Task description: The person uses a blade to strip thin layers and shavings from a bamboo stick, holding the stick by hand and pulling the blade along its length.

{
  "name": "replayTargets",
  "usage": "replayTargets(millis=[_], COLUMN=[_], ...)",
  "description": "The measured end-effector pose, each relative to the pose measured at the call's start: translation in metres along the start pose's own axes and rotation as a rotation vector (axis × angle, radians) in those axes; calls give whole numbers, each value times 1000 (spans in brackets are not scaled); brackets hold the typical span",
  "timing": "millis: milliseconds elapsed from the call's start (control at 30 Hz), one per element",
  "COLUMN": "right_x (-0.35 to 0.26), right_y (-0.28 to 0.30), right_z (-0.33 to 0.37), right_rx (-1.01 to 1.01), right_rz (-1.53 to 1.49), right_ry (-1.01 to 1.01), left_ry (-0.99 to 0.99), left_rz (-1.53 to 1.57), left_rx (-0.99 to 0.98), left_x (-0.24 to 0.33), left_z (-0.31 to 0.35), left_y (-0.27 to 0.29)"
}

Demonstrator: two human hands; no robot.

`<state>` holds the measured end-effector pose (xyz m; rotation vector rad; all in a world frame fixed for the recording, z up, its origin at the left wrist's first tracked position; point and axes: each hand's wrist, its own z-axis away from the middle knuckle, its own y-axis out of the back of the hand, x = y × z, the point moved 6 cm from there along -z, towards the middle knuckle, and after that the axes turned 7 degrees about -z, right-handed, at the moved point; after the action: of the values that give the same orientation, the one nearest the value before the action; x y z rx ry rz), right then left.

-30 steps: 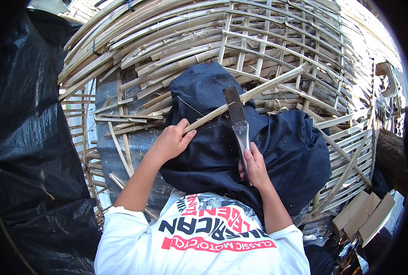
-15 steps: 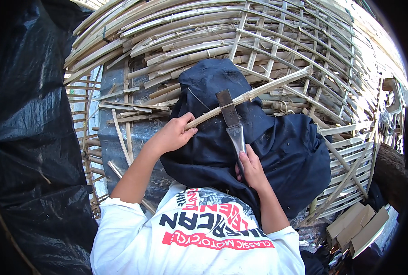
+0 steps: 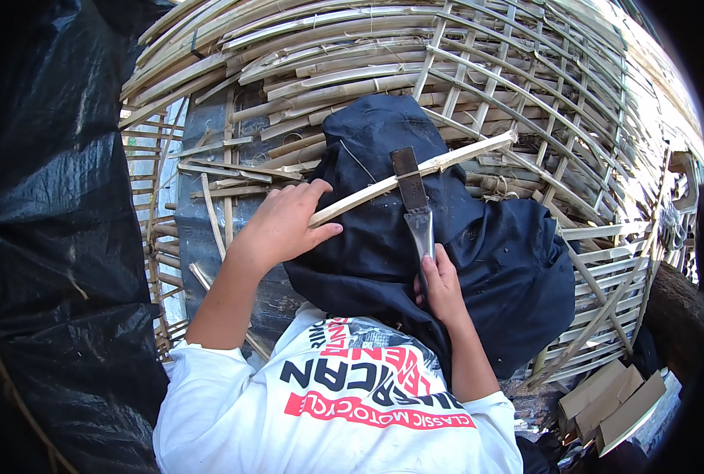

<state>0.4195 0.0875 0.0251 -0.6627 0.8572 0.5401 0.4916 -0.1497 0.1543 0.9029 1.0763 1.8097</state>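
Observation:
A split bamboo stick [image 3: 464,155] slants across the black cloth [image 3: 494,292] over my lap, its far end pointing up to the right. My left hand [image 3: 282,220] is at the near end of this stick, thumb and fingers spread on either side of it, not closed round it. Wrapped round the metal handle of a broad-bladed knife [image 3: 411,186], my right hand [image 3: 440,284] holds the dark rectangular blade crosswise over the stick's middle. Whether the blade has bitten into the bamboo is too fine to tell.
Many bamboo strips [image 3: 312,79] are piled ahead, with a woven bamboo lattice [image 3: 518,79] at the upper right. Black plastic sheeting [image 3: 60,197] hangs at the left. Cardboard pieces [image 3: 609,403] and a log [image 3: 676,300] are at the right.
My left hand has loosened from the stick's near end and its fingers have spread. The stick and knife have shifted slightly, with the blade still across the stick.

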Motion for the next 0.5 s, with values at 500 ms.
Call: replayTargets(millis=[500], right_x=[-5], right_y=[-3], right_z=[5], right_rx=[-19], right_rz=[-18], right_ry=[-100], left_ry=[267], left_rz=[260], left_rx=[-29], left_x=[-54], left_z=[74], left_y=[25])
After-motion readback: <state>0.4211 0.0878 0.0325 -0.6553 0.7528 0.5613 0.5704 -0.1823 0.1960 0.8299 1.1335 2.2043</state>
